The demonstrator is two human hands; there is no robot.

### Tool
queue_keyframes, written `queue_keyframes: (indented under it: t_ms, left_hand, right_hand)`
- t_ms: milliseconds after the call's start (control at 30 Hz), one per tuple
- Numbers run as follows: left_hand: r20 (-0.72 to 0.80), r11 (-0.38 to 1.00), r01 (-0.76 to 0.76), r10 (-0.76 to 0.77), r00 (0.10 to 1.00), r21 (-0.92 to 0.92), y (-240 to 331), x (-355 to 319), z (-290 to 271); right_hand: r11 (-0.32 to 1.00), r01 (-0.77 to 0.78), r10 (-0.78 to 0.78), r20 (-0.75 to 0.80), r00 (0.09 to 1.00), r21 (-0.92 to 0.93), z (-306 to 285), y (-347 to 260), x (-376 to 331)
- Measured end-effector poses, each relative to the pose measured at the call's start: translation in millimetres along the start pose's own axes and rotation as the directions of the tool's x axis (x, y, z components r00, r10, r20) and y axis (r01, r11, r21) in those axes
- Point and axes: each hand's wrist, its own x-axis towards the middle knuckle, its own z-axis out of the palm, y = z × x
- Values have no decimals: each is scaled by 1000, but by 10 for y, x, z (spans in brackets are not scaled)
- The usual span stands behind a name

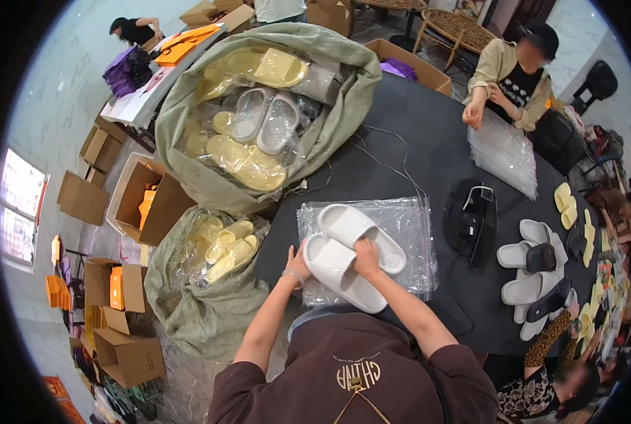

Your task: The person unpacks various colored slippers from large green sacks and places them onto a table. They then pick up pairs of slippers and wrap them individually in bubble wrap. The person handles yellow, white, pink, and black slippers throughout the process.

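Note:
A pair of white slide slippers [329, 263] lies at a slant over a stack of clear plastic bags [421, 272] on the dark table. My right hand [366, 257] is closed on the slippers where the two meet, its fingers partly hidden by the straps. At the toe end of the nearer slipper, my left hand [298, 262] grips the edge, fingertips tucked out of sight behind it. A bracelet circles my left wrist.
A big green sack [170, 134] of bagged yellow and white slippers stands at the far left, a smaller sack [167, 297] nearer. Black slippers [474, 219] and grey slippers [527, 286] lie right. Across the table, a person handles clear bags [503, 159]. Thin cords cross the tabletop.

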Motion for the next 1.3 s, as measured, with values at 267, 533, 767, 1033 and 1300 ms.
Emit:
queue_keyframes:
  t_ms: [267, 533, 767, 1033, 1300]
  left_hand:
    - [-19, 994, 50, -52, 998, -94, 58, -113, -104]
    - [-406, 981, 171, -195, 893, -94, 8, 506, -213]
    - [-228, 980, 155, -181, 957, -127, -163, 648, -467]
    - [-423, 968, 236, -249, 871, -83, -136, 569, -136]
    - [-177, 986, 5, -35, 984, -169, 141, -312, 60]
  right_hand:
    - [893, -446, 421, -244, 873, -53, -621, 912, -106]
    - [907, -349, 359, 3, 933, -235, -594, 1046, -206]
    - [938, -288, 287, -36, 957, -195, -703, 1045, -264]
    - [962, -215, 190, -152, 970, -171, -702, 974, -251]
    - [969, -203, 183, -137, 973, -143, -733, 874, -172]
